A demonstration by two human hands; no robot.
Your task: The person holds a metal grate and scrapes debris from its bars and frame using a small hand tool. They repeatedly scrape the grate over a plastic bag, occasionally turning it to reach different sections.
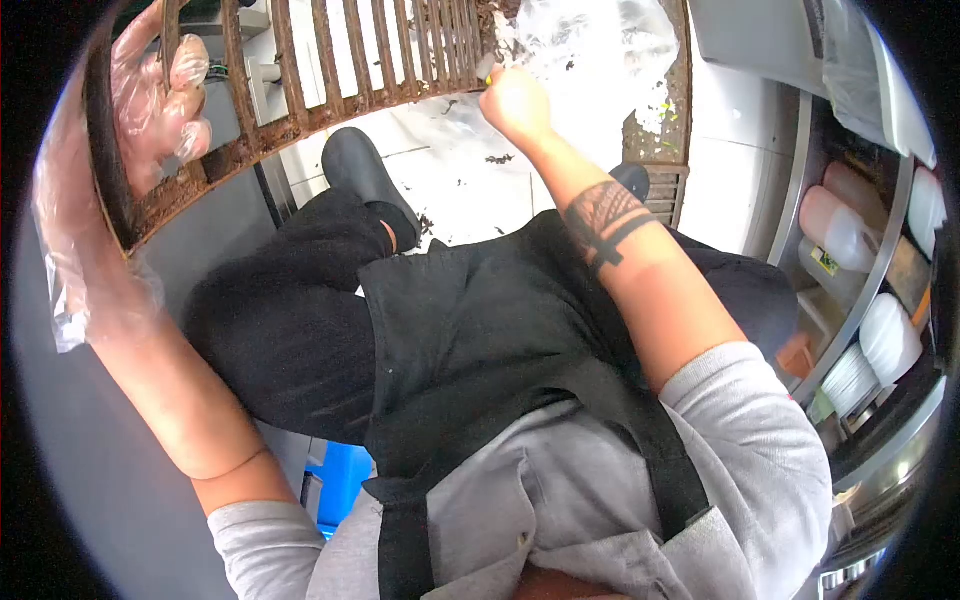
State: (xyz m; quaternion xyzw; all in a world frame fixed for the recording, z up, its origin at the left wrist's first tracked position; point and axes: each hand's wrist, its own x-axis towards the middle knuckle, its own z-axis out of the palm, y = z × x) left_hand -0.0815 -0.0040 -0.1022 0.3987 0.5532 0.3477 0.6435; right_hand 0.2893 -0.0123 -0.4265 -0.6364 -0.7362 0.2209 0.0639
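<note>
A rusty, dirt-caked metal grate (285, 125) with parallel bars is held raised at the upper left. My left hand (165, 110), in a loose clear plastic glove, has its fingers curled through and around the bars at the grate's left end. Bare and closed in a fist, my right hand (515, 105) is at the grate's right end. A small grey tool (486, 70) with a bit of yellow sticks out of the fist towards the bars; its handle is hidden in my fingers.
Dark debris lies on the white tiled floor (470, 200). Beyond my right hand is a crumpled clear plastic bag (600, 50). A brown slotted floor strip (660, 150) runs at its right. Shelves with bottles (838, 230) and white containers (890, 338) stand at the right. A blue object (342, 480) is at lower left.
</note>
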